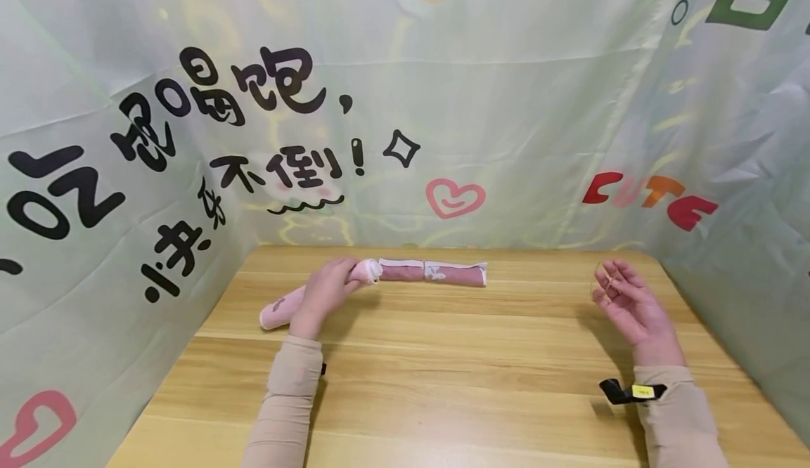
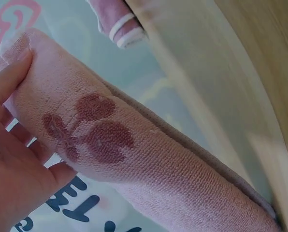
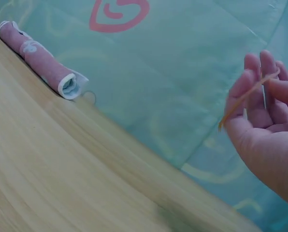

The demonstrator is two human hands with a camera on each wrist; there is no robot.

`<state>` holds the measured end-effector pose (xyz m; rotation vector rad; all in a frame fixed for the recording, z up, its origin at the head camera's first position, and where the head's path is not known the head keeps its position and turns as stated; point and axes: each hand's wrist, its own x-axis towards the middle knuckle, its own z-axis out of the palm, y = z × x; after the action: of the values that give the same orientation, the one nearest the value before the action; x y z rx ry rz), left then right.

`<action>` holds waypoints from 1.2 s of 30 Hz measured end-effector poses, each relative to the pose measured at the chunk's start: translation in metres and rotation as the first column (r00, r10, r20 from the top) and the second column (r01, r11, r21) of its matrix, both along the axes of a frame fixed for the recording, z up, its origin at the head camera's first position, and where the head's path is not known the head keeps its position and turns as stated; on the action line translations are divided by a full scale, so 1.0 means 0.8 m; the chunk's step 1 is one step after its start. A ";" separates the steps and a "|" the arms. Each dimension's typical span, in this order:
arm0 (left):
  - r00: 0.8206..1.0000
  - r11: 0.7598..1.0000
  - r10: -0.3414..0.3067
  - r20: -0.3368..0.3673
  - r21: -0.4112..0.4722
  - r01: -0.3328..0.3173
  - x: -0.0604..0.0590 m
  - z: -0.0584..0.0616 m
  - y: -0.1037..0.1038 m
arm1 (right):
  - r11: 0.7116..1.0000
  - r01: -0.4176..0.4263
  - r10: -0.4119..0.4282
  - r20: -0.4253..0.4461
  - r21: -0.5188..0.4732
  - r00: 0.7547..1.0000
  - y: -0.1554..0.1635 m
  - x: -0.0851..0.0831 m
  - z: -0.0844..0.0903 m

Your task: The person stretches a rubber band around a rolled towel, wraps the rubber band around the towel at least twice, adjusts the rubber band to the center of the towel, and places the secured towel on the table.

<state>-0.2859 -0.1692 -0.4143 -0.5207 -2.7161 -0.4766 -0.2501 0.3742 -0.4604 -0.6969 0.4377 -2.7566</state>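
Note:
A light pink rolled towel [image 1: 278, 310] lies slanted at the back left of the wooden table [image 1: 443, 384]. My left hand [image 1: 332, 284] grips it around its upper part. The left wrist view shows the fingers [image 2: 18, 159] curled round the roll [image 2: 149, 164], beside a dark pink bow pattern. A darker pink rolled towel [image 1: 436, 273] lies along the table's back edge, its left end close to the light roll's end. It also shows in the right wrist view [image 3: 40, 60]. My right hand [image 1: 623, 298] hovers palm-up at the back right, pinching a thin tan rubber band [image 3: 245, 99] between thumb and fingertips.
A pale green printed cloth backdrop [image 1: 506, 102] closes in the table on the left, back and right. A black strap with a yellow tag [image 1: 629, 391] sits on my right wrist. Bare wood lies between my two arms.

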 end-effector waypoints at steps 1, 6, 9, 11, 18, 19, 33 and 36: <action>1.000 1.000 -0.005 -0.009 -0.002 0.005 0.000 -0.001 0.002 | 1.000 -0.010 0.010 -0.028 0.002 1.000 -0.001 -0.002 -0.001; 0.999 1.000 -0.027 -0.029 -0.016 0.027 0.001 -0.004 0.011 | 0.998 -0.048 0.051 -0.108 0.029 0.993 -0.005 -0.007 -0.004; 0.999 0.999 -0.041 -0.028 -0.022 0.040 0.001 -0.006 0.016 | 0.997 -0.069 0.072 -0.080 0.040 0.994 -0.007 -0.005 -0.002; 0.998 0.999 -0.048 -0.027 -0.025 0.047 0.001 -0.007 0.020 | 0.996 -0.074 0.076 -0.053 0.049 0.996 -0.008 -0.004 -0.002; 0.997 0.997 -0.073 -0.034 -0.033 0.072 0.005 -0.010 0.035 | 0.993 -0.114 0.113 0.044 0.021 0.993 -0.009 -0.005 -0.005; 0.996 0.996 -0.083 -0.039 -0.032 0.082 0.005 -0.010 0.037 | 0.992 -0.127 0.127 0.060 0.002 0.990 -0.009 -0.006 -0.005; 0.985 0.986 -0.167 -0.044 -0.038 0.165 0.016 -0.011 0.071 | 0.964 -0.145 0.166 -0.081 0.221 0.983 -0.038 -0.016 -0.004; 0.985 0.985 -0.171 -0.032 -0.032 0.169 0.017 -0.008 0.079 | 0.937 -0.089 0.131 -0.104 0.338 0.986 -0.050 -0.015 0.004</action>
<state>-0.2723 -0.1062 -0.4209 -0.7662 -2.6613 -0.4662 -0.2624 0.3340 -0.4571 -0.7817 0.8403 -2.4557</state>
